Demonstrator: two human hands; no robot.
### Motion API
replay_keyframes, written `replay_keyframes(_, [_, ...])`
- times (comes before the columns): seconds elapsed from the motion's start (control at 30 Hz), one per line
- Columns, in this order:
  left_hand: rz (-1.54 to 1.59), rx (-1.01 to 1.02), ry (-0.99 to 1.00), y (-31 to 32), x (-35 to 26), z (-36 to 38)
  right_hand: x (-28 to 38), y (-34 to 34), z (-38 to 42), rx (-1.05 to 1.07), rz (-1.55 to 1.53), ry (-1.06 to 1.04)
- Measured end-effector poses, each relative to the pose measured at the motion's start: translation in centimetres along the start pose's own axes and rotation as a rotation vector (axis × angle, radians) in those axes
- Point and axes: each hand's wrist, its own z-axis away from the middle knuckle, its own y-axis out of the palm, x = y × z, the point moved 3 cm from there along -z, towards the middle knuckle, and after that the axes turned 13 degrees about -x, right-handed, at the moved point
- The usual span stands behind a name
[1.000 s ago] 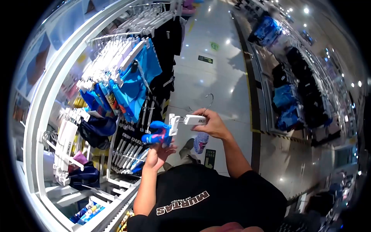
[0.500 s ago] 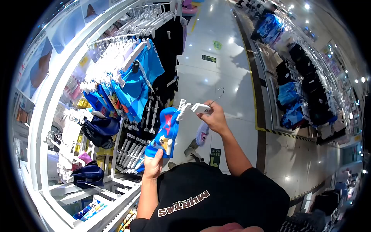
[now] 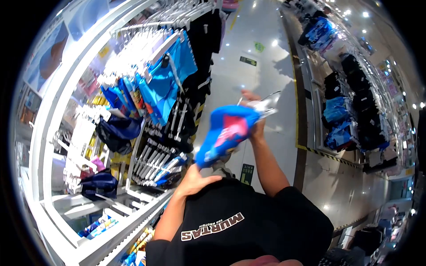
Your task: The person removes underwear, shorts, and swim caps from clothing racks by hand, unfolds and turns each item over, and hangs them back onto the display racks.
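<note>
Small blue swim trunks (image 3: 222, 133) with a pink and yellow print hang from a pale clip hanger (image 3: 266, 105) in front of my chest. They are tilted and blurred by motion. My right hand (image 3: 256, 120) is closed around the hanger near its metal hook, partly hidden by the cloth. At the lower left corner of the trunks is my left hand (image 3: 194, 181), with its thumb stretched out to the side, away from the cloth. Its fingertips are partly hidden at the trunks' edge.
On my left a white rack (image 3: 66, 146) carries hanging blue shorts (image 3: 162, 86), dark blue caps (image 3: 100, 184) and several hangers with clips (image 3: 153, 162). A tiled aisle (image 3: 239, 80) runs ahead. More dark and blue clothes (image 3: 339, 108) hang along the right side.
The trunks and hanger have swung right and tilted. My left thumb has come off the front of the cloth and spread outward. The view has shifted slightly.
</note>
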Motion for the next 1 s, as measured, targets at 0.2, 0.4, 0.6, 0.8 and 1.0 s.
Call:
replay_keyframes(0.2, [-0.13,-0.18,0.063,0.2,3.8,-2.3,3.0,1.5,0.1,-0.172,-0.371,0.194])
replay_keyframes(0.4, [0.034,-0.571,0.091,1.0,4.6,-5.0,4.3,2.2,0.5,-0.003,-0.802,0.495])
replay_keyframes(0.6, [0.373,-0.379,0.114,1.0,4.1,-6.2,4.8,2.1,0.2,-0.025,-0.922,0.59])
replay_keyframes(0.8, [0.364,-0.391,0.073,1.3,2.8,-5.3,4.4,1.3,-0.1,-0.042,-0.94,0.605])
replay_keyframes(1.0, [0.448,-0.372,0.054,1.4,3.1,-5.2,4.0,1.2,-0.1,-0.029,-0.799,0.511])
